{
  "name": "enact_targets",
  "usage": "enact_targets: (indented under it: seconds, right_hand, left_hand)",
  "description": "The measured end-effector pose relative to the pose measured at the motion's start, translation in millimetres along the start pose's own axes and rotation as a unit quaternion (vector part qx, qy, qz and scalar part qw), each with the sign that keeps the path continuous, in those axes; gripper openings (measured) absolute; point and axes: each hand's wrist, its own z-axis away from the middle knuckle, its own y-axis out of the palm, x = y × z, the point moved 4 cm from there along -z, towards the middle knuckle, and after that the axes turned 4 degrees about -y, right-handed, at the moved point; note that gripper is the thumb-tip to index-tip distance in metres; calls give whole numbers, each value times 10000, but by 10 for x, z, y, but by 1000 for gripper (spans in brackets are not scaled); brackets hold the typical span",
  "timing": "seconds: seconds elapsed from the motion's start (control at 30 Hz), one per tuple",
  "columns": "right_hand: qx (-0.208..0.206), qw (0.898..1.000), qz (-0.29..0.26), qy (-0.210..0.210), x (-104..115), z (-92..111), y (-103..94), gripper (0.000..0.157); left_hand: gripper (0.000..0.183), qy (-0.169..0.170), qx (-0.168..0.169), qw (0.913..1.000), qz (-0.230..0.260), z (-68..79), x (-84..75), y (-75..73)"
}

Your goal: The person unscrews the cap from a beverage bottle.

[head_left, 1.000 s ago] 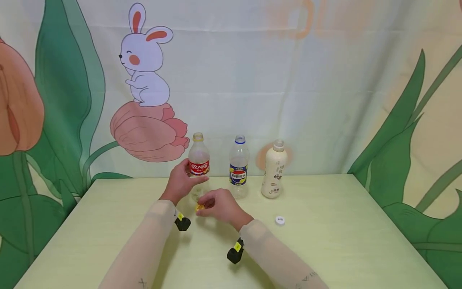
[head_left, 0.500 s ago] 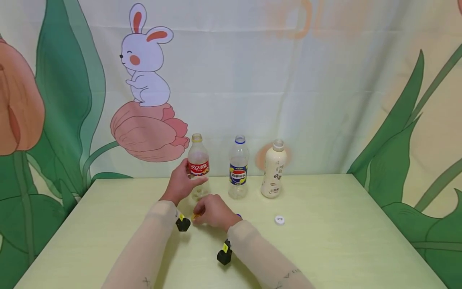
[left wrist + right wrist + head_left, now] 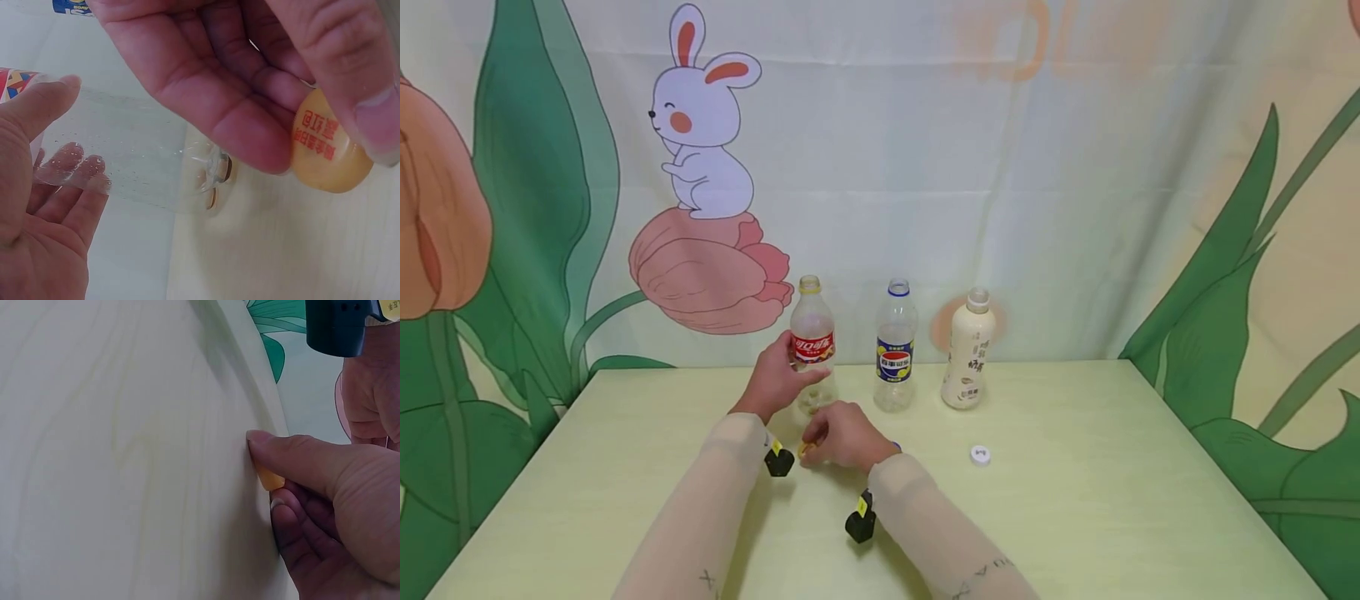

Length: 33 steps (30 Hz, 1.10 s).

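My left hand [image 3: 778,379] grips a clear plastic bottle [image 3: 814,327] with a red label and a yellow neck ring; it stands upright and uncapped. In the left wrist view, fingers and thumb wrap round the clear bottle [image 3: 137,150]. Just in front of its base, my right hand [image 3: 846,437] pinches a yellow-orange bottle cap [image 3: 806,451] between thumb and fingers, close to the tabletop. Red printing shows on the cap [image 3: 328,147] in the left wrist view. The right wrist view shows the cap's edge [image 3: 270,480] under the thumb; whether it touches the table I cannot tell.
To the right stand an uncapped clear bottle [image 3: 894,358] with a blue label and an uncapped cream bottle [image 3: 968,354]. A white cap [image 3: 980,455] lies before the cream one. A blue cap [image 3: 896,447] is mostly hidden by my right wrist. A printed curtain [image 3: 1060,208] hangs behind the table.
My right hand has moved slightly left and nearer to me with the yellow cap, then almost stopped. A blue cap's edge has come into view behind the wrist. The left hand stays on the bottle.
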Motion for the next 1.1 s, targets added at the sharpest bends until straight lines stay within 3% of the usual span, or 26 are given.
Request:
enact_targets:
  seconds: [0.27, 0.57, 1.1]
  right_hand:
    - [-19, 9998, -167, 86, -16, 2, -43, 24]
    - [-2, 9996, -269, 42, 6, 43, -30, 23]
    - [-102, 9999, -76, 26, -67, 18, 17, 26]
  left_hand:
    - [73, -83, 35, 9999, -52, -22, -33, 6]
    - [74, -178, 48, 9997, -173, -16, 35, 22]
    - [75, -254, 111, 9992, -294, -19, 52, 35]
